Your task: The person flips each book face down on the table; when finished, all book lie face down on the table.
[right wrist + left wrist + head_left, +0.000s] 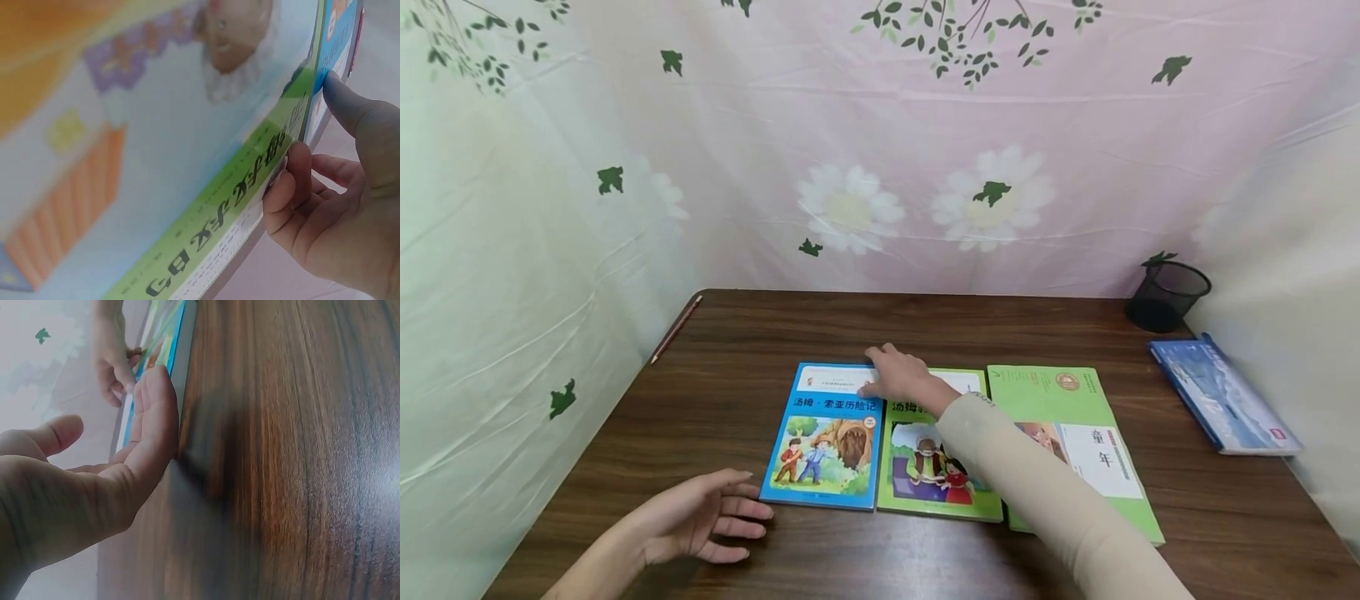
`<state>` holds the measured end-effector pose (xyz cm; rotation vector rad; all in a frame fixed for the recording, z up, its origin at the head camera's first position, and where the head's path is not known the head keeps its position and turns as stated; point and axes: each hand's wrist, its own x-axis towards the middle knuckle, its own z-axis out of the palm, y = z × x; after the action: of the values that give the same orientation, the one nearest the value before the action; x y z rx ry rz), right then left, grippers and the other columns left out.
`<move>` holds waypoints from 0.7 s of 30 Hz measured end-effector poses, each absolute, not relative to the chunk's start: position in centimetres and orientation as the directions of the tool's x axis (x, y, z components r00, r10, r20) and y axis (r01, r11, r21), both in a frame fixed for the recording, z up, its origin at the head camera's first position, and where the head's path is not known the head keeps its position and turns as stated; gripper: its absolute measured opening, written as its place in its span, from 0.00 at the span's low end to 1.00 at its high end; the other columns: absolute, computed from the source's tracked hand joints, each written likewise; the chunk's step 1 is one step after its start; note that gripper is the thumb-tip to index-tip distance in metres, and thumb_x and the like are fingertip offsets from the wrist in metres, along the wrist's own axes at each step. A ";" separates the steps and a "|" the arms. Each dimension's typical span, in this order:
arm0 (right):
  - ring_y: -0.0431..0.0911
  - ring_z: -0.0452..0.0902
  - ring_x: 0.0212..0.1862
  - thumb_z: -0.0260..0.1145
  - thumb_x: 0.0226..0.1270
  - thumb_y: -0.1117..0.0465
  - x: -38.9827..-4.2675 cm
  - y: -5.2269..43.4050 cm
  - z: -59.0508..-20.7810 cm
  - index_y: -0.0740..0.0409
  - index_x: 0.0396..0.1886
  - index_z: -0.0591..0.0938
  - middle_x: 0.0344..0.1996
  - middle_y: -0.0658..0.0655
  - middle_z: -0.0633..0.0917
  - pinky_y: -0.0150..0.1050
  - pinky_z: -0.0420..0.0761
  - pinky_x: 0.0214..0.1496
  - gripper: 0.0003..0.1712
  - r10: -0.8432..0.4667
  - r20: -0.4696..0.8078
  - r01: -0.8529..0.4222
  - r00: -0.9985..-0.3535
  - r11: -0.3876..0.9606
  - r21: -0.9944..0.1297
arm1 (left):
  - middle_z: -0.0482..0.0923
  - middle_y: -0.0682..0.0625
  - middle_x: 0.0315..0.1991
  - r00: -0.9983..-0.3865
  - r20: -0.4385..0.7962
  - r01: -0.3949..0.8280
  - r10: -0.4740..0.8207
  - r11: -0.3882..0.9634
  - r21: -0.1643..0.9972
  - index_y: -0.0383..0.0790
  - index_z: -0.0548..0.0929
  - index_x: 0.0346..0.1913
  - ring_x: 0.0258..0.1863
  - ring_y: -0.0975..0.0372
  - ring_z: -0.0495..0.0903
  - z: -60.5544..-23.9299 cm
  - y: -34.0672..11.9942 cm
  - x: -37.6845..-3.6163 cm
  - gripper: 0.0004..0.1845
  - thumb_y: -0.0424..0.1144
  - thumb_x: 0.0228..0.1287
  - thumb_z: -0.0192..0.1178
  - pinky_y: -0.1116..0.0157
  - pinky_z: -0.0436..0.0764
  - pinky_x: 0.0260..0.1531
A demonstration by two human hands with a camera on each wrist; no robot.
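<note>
Table (700, 392): dark wood, floral cloth behind and at the sides. All places below are given relative to the blue book.

Blue book (825, 436): flat on the table, cover up, leftmost in a row of three. Long axis runs from the person toward the cloth; title end lies at the far side, spine on the left.

Green book (925, 475): just right of the blue book, edges touching or nearly so, same heading. Pale-green book (1078, 442): further right, turned slightly. Dark-blue book (1221, 396): well to the right, apart from the row. Mesh cup (1167, 294): far right, toward the cloth. Pencil (676, 327): far left, at the table's edge.

Right hand (901, 377): at the blue book's far right corner, thumb on the cover, fingers curled at the top edges where the blue and green books meet; which edge the fingers hook cannot be told for sure.

Left hand (700, 515): fingers straight and loosely spread, holding nothing, fingertips at the blue book's near left corner.

Risk, as a judgement: the corner grip is thin; a lift could bend the cover, or drag the green book askew.
</note>
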<state>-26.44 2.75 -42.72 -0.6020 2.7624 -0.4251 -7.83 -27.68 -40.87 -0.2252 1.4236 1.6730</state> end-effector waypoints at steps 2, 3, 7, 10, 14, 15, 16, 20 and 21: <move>0.60 0.77 0.62 0.66 0.67 0.38 -26.5 2.8 -42.7 0.50 0.77 0.62 0.75 0.63 0.64 0.57 0.77 0.63 0.45 -0.432 -0.221 -0.341 -0.874 0.871 -0.354 | 0.84 0.47 0.55 -0.567 -0.631 -0.726 0.530 0.040 0.687 0.26 0.61 0.69 0.53 0.58 0.84 -40.8 -27.7 -7.9 0.34 0.56 0.79 0.40 0.54 0.84 0.54; 0.60 0.76 0.63 0.66 0.67 0.39 -26.6 2.8 -42.7 0.50 0.78 0.62 0.75 0.63 0.63 0.58 0.76 0.64 0.45 -0.430 -0.225 -0.334 -0.874 0.869 -0.364 | 0.84 0.47 0.55 -0.560 -0.627 -0.736 0.541 0.022 0.677 0.26 0.60 0.69 0.54 0.58 0.84 -40.7 -27.7 -7.9 0.35 0.56 0.79 0.39 0.54 0.83 0.55; 0.62 0.72 0.67 0.67 0.67 0.40 -26.5 2.8 -42.5 0.50 0.78 0.62 0.76 0.64 0.62 0.60 0.71 0.68 0.45 -0.428 -0.229 -0.318 -0.874 0.862 -0.395 | 0.83 0.47 0.57 -0.539 -0.609 -0.776 0.582 -0.063 0.627 0.24 0.55 0.71 0.55 0.59 0.83 -40.5 -27.7 -7.8 0.35 0.54 0.80 0.36 0.56 0.82 0.58; 0.61 0.73 0.66 0.67 0.67 0.40 -26.5 2.8 -42.6 0.50 0.77 0.62 0.76 0.64 0.62 0.60 0.71 0.68 0.45 -0.424 -0.232 -0.312 -0.876 0.862 -0.399 | 0.83 0.48 0.57 -0.527 -0.607 -0.802 0.594 -0.113 0.586 0.26 0.57 0.69 0.56 0.60 0.83 -40.4 -27.5 -7.7 0.33 0.54 0.80 0.35 0.59 0.81 0.59; 0.58 0.76 0.61 0.67 0.67 0.39 -26.5 2.7 -42.7 0.53 0.75 0.66 0.74 0.63 0.64 0.58 0.74 0.66 0.43 -0.413 -0.233 -0.307 -0.881 0.872 -0.382 | 0.84 0.48 0.56 -0.530 -0.619 -0.815 0.579 -0.148 0.560 0.28 0.61 0.66 0.55 0.61 0.84 -40.5 -27.2 -7.6 0.30 0.53 0.80 0.36 0.61 0.81 0.59; 0.57 0.77 0.59 0.67 0.67 0.39 -26.5 2.7 -42.7 0.54 0.75 0.67 0.74 0.63 0.65 0.57 0.75 0.65 0.43 -0.410 -0.233 -0.307 -0.882 0.874 -0.376 | 0.84 0.48 0.55 -0.532 -0.622 -0.817 0.574 -0.155 0.556 0.29 0.62 0.66 0.54 0.61 0.84 -40.5 -27.1 -7.6 0.29 0.53 0.80 0.37 0.61 0.81 0.59; 0.56 0.78 0.57 0.66 0.67 0.39 -26.5 2.7 -42.7 0.54 0.74 0.68 0.73 0.63 0.66 0.56 0.76 0.64 0.43 -0.409 -0.235 -0.308 -0.882 0.877 -0.370 | 0.84 0.48 0.55 -0.534 -0.626 -0.818 0.569 -0.159 0.553 0.29 0.62 0.66 0.54 0.61 0.84 -40.5 -27.1 -7.6 0.29 0.53 0.80 0.37 0.61 0.81 0.59; 0.53 0.78 0.50 0.66 0.66 0.38 -26.6 2.7 -42.7 0.55 0.72 0.70 0.71 0.63 0.67 0.54 0.78 0.60 0.41 -0.406 -0.242 -0.307 -0.881 0.881 -0.360 | 0.84 0.48 0.54 -0.530 -0.633 -0.824 0.564 -0.167 0.541 0.30 0.59 0.66 0.53 0.61 0.84 -40.6 -27.0 -7.5 0.29 0.52 0.80 0.37 0.62 0.81 0.59; 0.53 0.78 0.50 0.66 0.66 0.38 -26.6 2.7 -42.7 0.55 0.71 0.70 0.71 0.64 0.67 0.54 0.78 0.60 0.41 -0.405 -0.244 -0.306 -0.881 0.882 -0.359 | 0.84 0.49 0.54 -0.529 -0.634 -0.825 0.564 -0.167 0.540 0.29 0.58 0.67 0.53 0.61 0.84 -40.6 -27.0 -7.5 0.29 0.52 0.80 0.37 0.62 0.81 0.59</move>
<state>-26.56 2.69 -42.70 -0.5314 2.7376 -0.4486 -7.51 -27.03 -40.64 -0.3571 1.1052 1.8440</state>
